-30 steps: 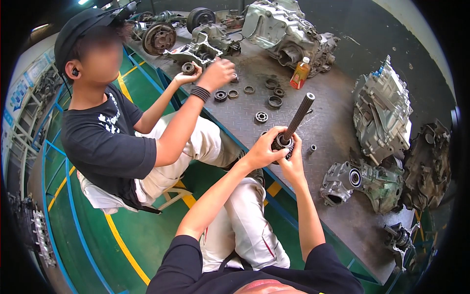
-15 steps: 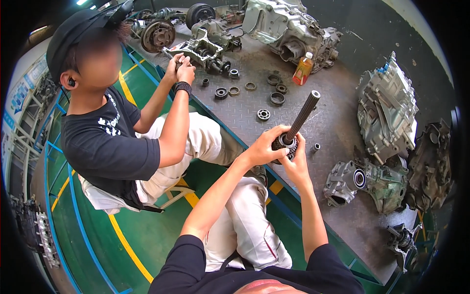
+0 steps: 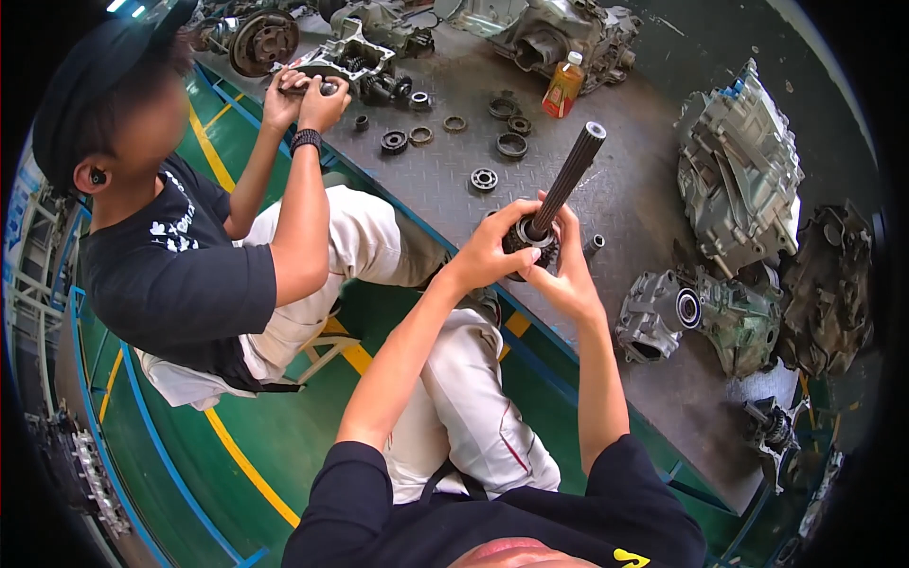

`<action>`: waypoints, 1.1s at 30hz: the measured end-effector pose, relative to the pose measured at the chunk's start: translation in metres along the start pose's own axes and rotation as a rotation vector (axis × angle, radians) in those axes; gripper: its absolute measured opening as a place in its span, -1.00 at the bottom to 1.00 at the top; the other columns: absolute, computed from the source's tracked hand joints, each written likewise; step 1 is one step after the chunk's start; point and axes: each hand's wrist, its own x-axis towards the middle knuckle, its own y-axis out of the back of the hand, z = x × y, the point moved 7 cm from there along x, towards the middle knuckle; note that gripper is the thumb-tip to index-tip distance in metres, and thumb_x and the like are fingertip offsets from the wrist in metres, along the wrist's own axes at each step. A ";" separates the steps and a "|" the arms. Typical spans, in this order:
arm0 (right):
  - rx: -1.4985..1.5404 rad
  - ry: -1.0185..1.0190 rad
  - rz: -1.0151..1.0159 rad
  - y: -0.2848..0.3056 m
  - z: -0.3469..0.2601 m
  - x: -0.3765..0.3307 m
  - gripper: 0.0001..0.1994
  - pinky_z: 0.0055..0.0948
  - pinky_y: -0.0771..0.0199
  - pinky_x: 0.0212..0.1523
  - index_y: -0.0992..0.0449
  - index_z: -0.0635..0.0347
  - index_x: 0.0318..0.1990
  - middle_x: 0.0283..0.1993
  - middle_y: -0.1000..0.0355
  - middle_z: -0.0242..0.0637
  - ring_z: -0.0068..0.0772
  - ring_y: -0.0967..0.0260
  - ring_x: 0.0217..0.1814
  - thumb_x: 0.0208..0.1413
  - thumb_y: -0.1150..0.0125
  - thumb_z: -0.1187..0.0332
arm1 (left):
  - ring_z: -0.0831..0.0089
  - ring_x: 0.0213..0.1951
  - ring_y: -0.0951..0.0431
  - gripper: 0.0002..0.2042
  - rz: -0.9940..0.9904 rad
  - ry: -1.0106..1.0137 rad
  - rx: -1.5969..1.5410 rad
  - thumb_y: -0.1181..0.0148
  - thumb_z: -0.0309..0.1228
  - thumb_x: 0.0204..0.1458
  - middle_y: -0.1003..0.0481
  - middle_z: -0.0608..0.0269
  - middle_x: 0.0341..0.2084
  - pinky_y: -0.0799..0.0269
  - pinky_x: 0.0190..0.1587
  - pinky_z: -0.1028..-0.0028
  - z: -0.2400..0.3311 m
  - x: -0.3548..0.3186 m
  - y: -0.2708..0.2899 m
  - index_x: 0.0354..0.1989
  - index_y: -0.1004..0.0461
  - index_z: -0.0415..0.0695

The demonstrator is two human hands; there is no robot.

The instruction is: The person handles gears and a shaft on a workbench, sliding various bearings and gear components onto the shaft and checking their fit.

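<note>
Left hand: our left hand [image 3: 492, 248] sits at centre frame, fingers curled tight round the toothed gear [image 3: 526, 248] at the foot of the shaft.
Right hand: our right hand [image 3: 566, 275] cups the same gear from below and from the right, fingers closed against it, thumb up along the shaft's base.
Shaft: the splined shaft [image 3: 565, 182] is a long dark steel rod, finely ridged along its length, tilted toward the upper right, with a hollow ring-shaped tip.
Gear: dark metal, round, with a bright washer-like ring where the shaft enters it; we hold it just above the near edge of the desk.
Desk: the desk [image 3: 445, 180] is grey tread-pattern metal plate, running from upper left to lower right.
Loose parts: round bearing [image 3: 484, 179] and several dark rings [image 3: 512, 145] lie apart on the plate above our hands.
Bottle: a small orange bottle [image 3: 563, 85] stands upright at top centre.
Housings: rough cast aluminium casings [image 3: 739, 170] fill the right side, ribbed and angular.
Co-worker: a second person's hands [image 3: 303, 95] at upper left grip a small metal part.
</note>
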 end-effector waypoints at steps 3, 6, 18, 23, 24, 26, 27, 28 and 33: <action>0.270 0.043 0.109 0.012 -0.015 0.025 -0.14 -0.09 0.08 0.61 -0.14 0.16 0.52 0.56 -0.14 -0.09 -0.08 0.00 0.66 0.01 -0.27 0.18 | 0.48 0.07 -0.48 -0.40 -0.011 -0.003 0.026 -0.36 -0.38 0.00 -0.52 0.24 0.05 -0.40 0.21 0.42 -0.002 0.002 0.000 0.27 -0.39 -0.23; 0.271 0.125 0.271 0.036 -0.048 0.050 -0.35 0.00 -0.01 0.57 -0.26 0.26 0.42 0.45 -0.29 0.00 -0.06 -0.13 0.60 0.22 -0.07 0.13 | 0.48 0.05 -0.48 -0.40 -0.021 0.021 0.011 -0.41 -0.38 0.01 -0.53 0.24 0.03 -0.40 0.20 0.44 -0.005 0.004 -0.002 0.26 -0.39 -0.24; 0.511 0.153 0.188 0.013 -0.129 0.097 -0.66 -0.51 0.06 -0.59 -0.18 0.15 -0.39 -0.61 -0.05 -0.45 -0.65 0.11 -0.64 0.50 0.16 0.21 | 0.41 0.11 -0.52 -0.23 -0.153 0.104 0.026 -0.37 -0.37 -0.08 -0.54 0.15 0.10 -0.37 0.29 0.34 0.010 0.013 0.000 0.40 -0.28 -0.24; 0.546 0.201 0.162 0.012 -0.129 0.098 -0.65 -0.55 -0.01 -0.57 -0.22 0.16 -0.41 -0.59 -0.11 -0.43 -0.67 0.05 -0.60 0.50 0.11 0.22 | 0.38 0.07 -0.54 -0.17 -0.128 0.114 0.054 -0.40 -0.34 -0.06 -0.54 0.12 0.07 -0.42 0.21 0.36 0.016 0.011 0.004 0.47 -0.22 -0.17; 0.568 0.209 0.146 0.011 -0.129 0.098 -0.64 -0.57 -0.06 -0.56 -0.24 0.17 -0.41 -0.58 -0.14 -0.43 -0.67 0.01 -0.58 0.51 0.10 0.23 | 0.38 0.04 -0.55 -0.15 -0.119 0.108 0.057 -0.41 -0.34 -0.06 -0.55 0.12 0.05 -0.46 0.17 0.37 0.017 0.010 0.005 0.49 -0.21 -0.12; 0.563 0.200 0.123 0.010 -0.129 0.098 -0.63 -0.57 -0.05 -0.56 -0.22 0.16 -0.42 -0.58 -0.14 -0.43 -0.67 0.01 -0.58 0.51 0.10 0.22 | 0.38 0.00 -0.56 -0.13 -0.102 0.093 0.072 -0.43 -0.34 -0.05 -0.54 0.13 0.04 -0.49 0.13 0.39 0.017 0.009 0.007 0.51 -0.19 -0.07; 0.563 0.207 0.112 0.010 -0.130 0.097 -0.63 -0.57 -0.05 -0.57 -0.21 0.16 -0.42 -0.58 -0.14 -0.43 -0.67 0.01 -0.58 0.51 0.10 0.22 | 0.38 0.00 -0.56 -0.13 -0.098 0.087 0.059 -0.43 -0.35 -0.05 -0.54 0.13 0.04 -0.49 0.13 0.39 0.018 0.008 0.008 0.51 -0.19 -0.07; 0.568 0.204 0.113 0.009 -0.129 0.097 -0.63 -0.57 -0.04 -0.57 -0.21 0.15 -0.43 -0.58 -0.14 -0.43 -0.67 0.02 -0.58 0.51 0.09 0.22 | 0.38 0.00 -0.56 -0.14 -0.090 0.082 0.048 -0.43 -0.36 -0.05 -0.54 0.14 0.04 -0.49 0.13 0.39 0.018 0.007 0.008 0.51 -0.19 -0.07; 0.550 0.204 0.143 0.009 -0.130 0.096 -0.62 -0.57 -0.03 -0.57 -0.20 0.15 -0.44 -0.59 -0.13 -0.44 -0.67 0.02 -0.59 0.50 0.10 0.22 | 0.38 0.00 -0.55 -0.14 -0.086 0.060 0.041 -0.43 -0.40 -0.05 -0.54 0.14 0.05 -0.49 0.13 0.37 0.023 0.004 0.005 0.50 -0.19 -0.06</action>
